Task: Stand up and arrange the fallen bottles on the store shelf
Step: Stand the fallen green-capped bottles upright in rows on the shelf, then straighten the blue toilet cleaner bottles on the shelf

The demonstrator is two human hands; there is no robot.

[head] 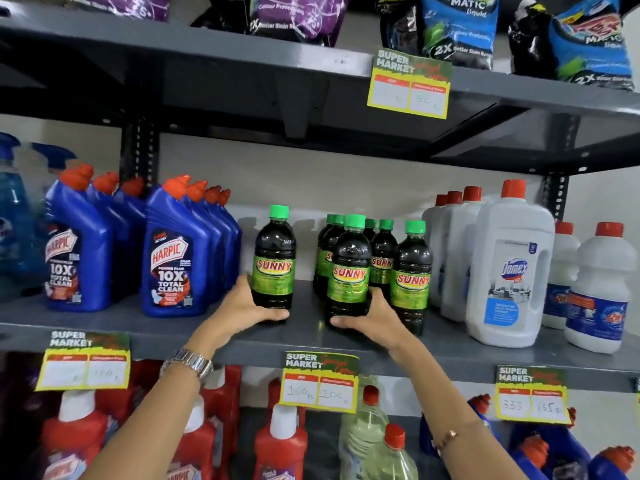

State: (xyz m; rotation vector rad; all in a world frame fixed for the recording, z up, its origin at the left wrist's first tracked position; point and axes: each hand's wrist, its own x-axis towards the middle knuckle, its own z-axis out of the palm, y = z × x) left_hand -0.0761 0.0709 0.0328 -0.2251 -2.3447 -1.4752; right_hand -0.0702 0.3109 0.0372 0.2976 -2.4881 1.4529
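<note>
Dark Sunny bottles with green caps and green labels stand upright on the grey middle shelf (304,332). One lone Sunny bottle (274,258) stands left of the group, and my left hand (247,303) grips its base. My right hand (372,315) wraps the base of the front Sunny bottle (349,271) of the cluster. Another Sunny bottle (412,275) stands at the cluster's right, with several more (382,258) behind. No bottle in view lies on its side.
Blue Harpic bottles (173,251) stand in rows left of the Sunny bottles. White Domex jugs (509,265) and smaller white bottles (599,289) stand to the right. Detergent pouches (457,26) fill the shelf above, and red bottles (280,445) the shelf below. Price tags (318,382) hang on the shelf edges.
</note>
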